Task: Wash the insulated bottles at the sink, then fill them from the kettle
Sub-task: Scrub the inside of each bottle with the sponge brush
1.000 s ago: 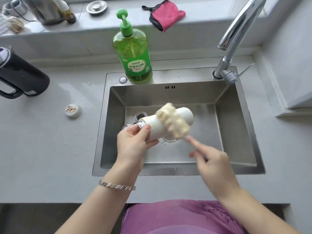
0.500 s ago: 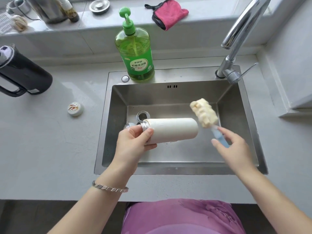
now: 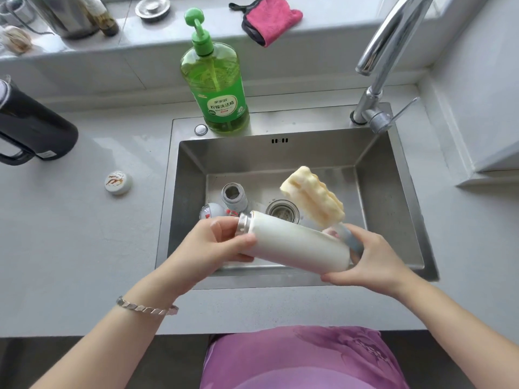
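I hold a white insulated bottle (image 3: 297,245) on its side over the steel sink (image 3: 393,209), its steel neck pointing left. My left hand (image 3: 213,245) grips the neck end. My right hand (image 3: 368,256) cups the bottle's base and also grips the pale blue handle of a sponge brush (image 3: 314,197), whose yellow foam head sticks up behind the bottle. A second bottle (image 3: 234,196) stands open in the sink basin beside a round white cap (image 3: 213,211). The black kettle (image 3: 31,127) stands on the counter at far left.
A green dish soap pump bottle (image 3: 219,88) stands on the sink's back rim. The chrome faucet (image 3: 384,66) arches at the right. A small white lid (image 3: 118,182) lies on the counter left. A pink cloth (image 3: 269,18) and metal items lie on the ledge behind.
My right hand has come in from the right with the brush and now holds the bottle's base. The bottle has tilted, base toward me. The brush head has left the bottle's side.
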Demonstrator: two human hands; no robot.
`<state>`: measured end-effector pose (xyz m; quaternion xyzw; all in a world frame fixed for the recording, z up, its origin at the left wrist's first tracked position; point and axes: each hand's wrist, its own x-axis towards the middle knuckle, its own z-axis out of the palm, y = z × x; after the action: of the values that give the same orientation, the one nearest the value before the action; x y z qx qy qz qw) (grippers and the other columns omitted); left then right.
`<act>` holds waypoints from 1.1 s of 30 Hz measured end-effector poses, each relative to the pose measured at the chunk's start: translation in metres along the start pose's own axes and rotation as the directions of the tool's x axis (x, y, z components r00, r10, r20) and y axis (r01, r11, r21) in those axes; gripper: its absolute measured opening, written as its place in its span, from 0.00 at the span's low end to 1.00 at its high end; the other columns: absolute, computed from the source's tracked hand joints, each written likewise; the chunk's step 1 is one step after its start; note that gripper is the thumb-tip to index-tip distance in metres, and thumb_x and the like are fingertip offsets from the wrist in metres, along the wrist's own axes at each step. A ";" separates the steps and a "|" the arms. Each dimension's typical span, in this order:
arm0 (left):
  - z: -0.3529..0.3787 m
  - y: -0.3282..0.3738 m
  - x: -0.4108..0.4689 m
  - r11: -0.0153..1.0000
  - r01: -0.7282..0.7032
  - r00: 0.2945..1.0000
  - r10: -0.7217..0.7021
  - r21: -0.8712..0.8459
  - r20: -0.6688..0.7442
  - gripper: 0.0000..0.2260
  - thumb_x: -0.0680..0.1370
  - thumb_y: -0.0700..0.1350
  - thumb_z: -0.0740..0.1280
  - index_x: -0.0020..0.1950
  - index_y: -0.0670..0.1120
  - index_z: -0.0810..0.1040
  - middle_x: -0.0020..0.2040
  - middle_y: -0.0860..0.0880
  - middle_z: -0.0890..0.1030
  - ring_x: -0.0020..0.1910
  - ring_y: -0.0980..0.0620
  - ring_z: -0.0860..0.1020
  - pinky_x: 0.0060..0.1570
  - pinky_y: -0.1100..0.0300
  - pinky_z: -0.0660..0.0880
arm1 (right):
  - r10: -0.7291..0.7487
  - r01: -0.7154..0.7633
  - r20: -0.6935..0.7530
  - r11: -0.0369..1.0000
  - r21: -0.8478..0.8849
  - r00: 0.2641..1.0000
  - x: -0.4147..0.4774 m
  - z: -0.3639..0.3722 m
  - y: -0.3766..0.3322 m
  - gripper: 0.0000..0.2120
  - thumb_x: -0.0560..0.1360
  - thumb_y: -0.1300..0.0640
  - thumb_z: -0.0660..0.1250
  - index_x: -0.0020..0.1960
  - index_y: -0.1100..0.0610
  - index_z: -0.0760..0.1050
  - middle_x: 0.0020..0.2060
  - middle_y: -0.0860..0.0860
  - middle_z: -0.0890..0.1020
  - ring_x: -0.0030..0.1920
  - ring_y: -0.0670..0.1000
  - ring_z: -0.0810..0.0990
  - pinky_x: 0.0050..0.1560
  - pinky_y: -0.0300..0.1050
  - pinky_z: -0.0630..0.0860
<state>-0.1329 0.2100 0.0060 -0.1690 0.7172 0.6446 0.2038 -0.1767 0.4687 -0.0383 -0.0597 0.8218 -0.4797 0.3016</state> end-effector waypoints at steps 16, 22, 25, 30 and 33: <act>0.032 -0.011 -0.004 0.998 -0.011 0.915 -0.011 -0.054 -0.402 0.13 0.70 0.32 0.71 0.40 0.52 0.80 0.35 0.56 0.84 0.39 0.57 0.81 0.47 0.61 0.78 | -0.220 0.180 -0.188 0.961 -0.209 0.957 -0.011 0.027 -0.017 0.22 0.78 0.65 0.58 0.64 0.42 0.71 0.35 0.45 0.78 0.33 0.42 0.74 0.35 0.35 0.68; 0.038 -0.003 -0.011 0.998 -0.068 0.906 0.064 0.004 -0.419 0.14 0.70 0.34 0.72 0.41 0.55 0.79 0.36 0.57 0.84 0.39 0.60 0.81 0.44 0.67 0.77 | -0.144 0.064 -0.282 0.959 -0.275 0.949 -0.004 0.014 -0.015 0.20 0.78 0.61 0.61 0.66 0.44 0.71 0.30 0.48 0.77 0.28 0.42 0.71 0.31 0.38 0.66; 0.037 -0.001 -0.012 0.988 -0.114 0.891 0.147 0.101 -0.429 0.14 0.70 0.34 0.72 0.40 0.54 0.79 0.35 0.57 0.83 0.37 0.59 0.81 0.42 0.65 0.77 | -0.161 0.119 -0.215 0.973 -0.197 0.963 -0.016 0.019 -0.031 0.19 0.77 0.64 0.61 0.64 0.47 0.73 0.22 0.43 0.72 0.23 0.43 0.68 0.26 0.32 0.62; 0.039 0.001 -0.016 0.984 -0.129 0.889 0.171 0.126 -0.425 0.14 0.70 0.34 0.72 0.40 0.55 0.79 0.36 0.56 0.83 0.37 0.59 0.80 0.42 0.64 0.76 | -0.133 0.091 -0.237 0.980 -0.178 0.962 -0.014 0.014 -0.031 0.19 0.76 0.64 0.62 0.63 0.47 0.75 0.22 0.43 0.71 0.22 0.45 0.65 0.26 0.32 0.60; 0.040 0.003 -0.015 0.977 -0.145 0.888 0.198 0.155 -0.416 0.12 0.70 0.35 0.72 0.39 0.53 0.79 0.39 0.53 0.82 0.36 0.58 0.79 0.42 0.62 0.76 | -0.224 0.158 -0.236 0.950 -0.269 0.946 -0.018 0.019 -0.037 0.18 0.76 0.64 0.62 0.63 0.49 0.75 0.25 0.40 0.70 0.23 0.42 0.67 0.26 0.30 0.61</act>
<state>-0.1181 0.2495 0.0130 -0.2299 0.7938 0.5630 -0.0068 -0.1593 0.4418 -0.0070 -0.1124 0.8979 -0.4048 0.1315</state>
